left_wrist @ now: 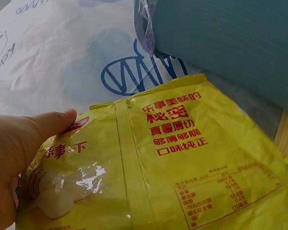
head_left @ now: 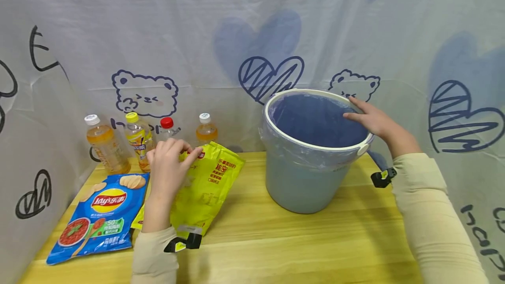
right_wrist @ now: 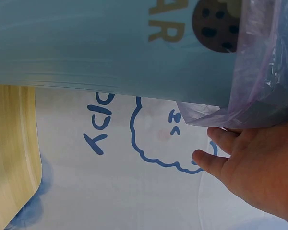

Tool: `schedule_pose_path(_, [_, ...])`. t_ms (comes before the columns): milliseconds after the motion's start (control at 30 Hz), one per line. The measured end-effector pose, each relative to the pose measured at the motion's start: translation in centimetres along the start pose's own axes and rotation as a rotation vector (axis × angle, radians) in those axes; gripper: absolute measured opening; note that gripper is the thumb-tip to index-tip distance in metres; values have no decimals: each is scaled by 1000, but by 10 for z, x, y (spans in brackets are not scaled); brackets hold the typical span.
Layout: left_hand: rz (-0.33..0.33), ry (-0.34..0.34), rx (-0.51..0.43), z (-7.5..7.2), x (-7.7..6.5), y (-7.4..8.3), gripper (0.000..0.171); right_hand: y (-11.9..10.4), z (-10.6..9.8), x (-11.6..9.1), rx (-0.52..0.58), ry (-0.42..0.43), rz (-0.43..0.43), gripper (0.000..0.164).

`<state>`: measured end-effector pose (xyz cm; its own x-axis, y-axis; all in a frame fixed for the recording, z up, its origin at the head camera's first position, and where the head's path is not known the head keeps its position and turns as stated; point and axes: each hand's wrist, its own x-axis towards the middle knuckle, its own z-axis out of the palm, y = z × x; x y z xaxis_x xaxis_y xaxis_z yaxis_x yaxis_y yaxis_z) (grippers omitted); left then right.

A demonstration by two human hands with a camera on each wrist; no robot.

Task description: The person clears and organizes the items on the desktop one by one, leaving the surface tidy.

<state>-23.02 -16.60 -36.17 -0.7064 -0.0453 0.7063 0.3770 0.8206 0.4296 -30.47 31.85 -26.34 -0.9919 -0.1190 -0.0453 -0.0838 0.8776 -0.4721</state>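
Behind L hand (head_left: 167, 170) pinching yellow bag (head_left: 209, 183), red-capped btl (head_left: 167, 125) part-hidden

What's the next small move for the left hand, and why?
Probably carry the yellow bag rightward over the bin: the left hand pinches it beside the bin, whose top is open, and the right hand rests on the rim.

The table (head_left: 252, 236) offers passage between the yellow bag (head_left: 209, 187) and bin (head_left: 305, 187), but bottles (head_left: 207, 132) crowd behind the bag.

soft light, glare on yellow bag (left_wrist: 156, 160)
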Motion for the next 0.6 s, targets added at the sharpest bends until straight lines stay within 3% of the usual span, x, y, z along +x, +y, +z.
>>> schedule_pose_path(333, [117, 22, 54, -4, 19, 12, 30, 1, 1, 0, -7, 7, -7, 79])
schedule_pose_path(600, [141, -17, 94, -6, 32, 17, 31, 2, 1, -1, -4, 8, -14, 78])
